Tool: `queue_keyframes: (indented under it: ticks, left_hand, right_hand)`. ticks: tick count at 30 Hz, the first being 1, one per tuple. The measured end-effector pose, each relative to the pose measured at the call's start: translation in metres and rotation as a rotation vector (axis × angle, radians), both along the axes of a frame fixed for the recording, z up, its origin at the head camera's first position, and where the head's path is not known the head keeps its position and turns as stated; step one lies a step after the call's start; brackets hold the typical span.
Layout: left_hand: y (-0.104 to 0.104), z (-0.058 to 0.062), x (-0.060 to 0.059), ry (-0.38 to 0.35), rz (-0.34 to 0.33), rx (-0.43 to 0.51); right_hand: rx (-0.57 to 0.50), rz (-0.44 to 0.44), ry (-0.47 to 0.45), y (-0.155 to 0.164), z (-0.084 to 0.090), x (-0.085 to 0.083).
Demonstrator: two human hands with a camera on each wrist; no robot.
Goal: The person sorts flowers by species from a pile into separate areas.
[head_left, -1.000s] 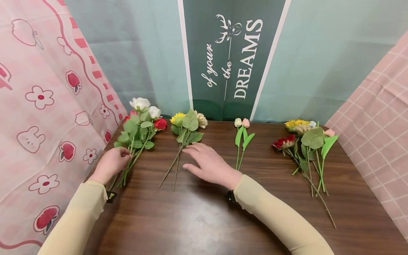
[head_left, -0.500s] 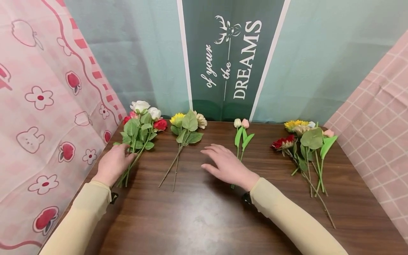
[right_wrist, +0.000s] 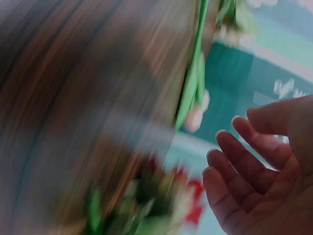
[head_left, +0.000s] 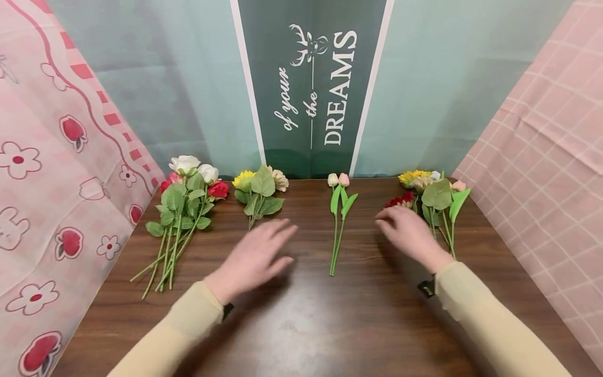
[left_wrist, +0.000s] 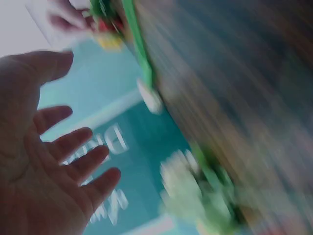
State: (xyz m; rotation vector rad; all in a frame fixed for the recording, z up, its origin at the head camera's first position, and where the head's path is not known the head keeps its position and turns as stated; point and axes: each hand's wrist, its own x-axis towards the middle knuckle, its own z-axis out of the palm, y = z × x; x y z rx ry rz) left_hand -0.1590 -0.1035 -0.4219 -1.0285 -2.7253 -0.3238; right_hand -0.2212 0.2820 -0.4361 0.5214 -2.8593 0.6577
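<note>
Red bloom (head_left: 400, 200) just beyond right hand (head_left: 409, 234) (grip apart); left hand (head_left: 253, 257) spread, empty.

Left hand (head_left: 252, 259) left rose bunch (head_left: 181, 201); right hand (head_left: 410, 233) crossed to mixed bunch (head_left: 431, 193).

A dark green banner (head_left: 313, 89) hangs behind the far edge of the worktop (head_left: 301, 314), near its middle. White lettering runs up it sideways: "of your" in script, "the" in script set into a thin vertical line, and "DREAMS" in large capitals. A white deer head with antlers tops that line. In the wrist views the same lettering is blurred and cannot be read.
</note>
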Motion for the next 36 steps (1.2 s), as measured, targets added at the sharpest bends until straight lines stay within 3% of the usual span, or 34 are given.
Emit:
queue_keyframes:
  ticks: [4, 8, 14, 19, 24, 29, 36]
  left_hand:
    - [0.053, -0.004, 0.008, -0.013, -0.171, -0.076]
    - [0.098, -0.008, 0.014, -0.02, -0.281, -0.136]
    - [0.148, -0.012, 0.022, 0.014, -0.372, -0.183]
    - [0.17, -0.015, 0.026, 0.017, -0.414, -0.175]
    - [0.174, -0.016, 0.025, -0.014, -0.414, -0.151]
    - [0.168, -0.014, 0.017, -0.075, -0.367, -0.1]
    - [0.148, -0.006, 0.002, -0.254, -0.181, 0.092]
  right_hand:
    - [-0.016, -0.117, -0.085, 0.05, 0.008, 0.0]
    - [0.04, -0.163, -0.24, 0.083, 0.01, 0.002]
    - [0.098, -0.15, -0.356, 0.092, -0.001, 0.005]
    - [0.117, -0.16, -0.373, 0.089, -0.01, 0.009]
    - [0.115, -0.177, -0.353, 0.091, -0.009, 0.015]
    - [0.076, -0.2, -0.287, 0.091, 0.006, 0.019]
    - [-0.175, -0.2, -0.259, 0.056, 0.027, 0.021]
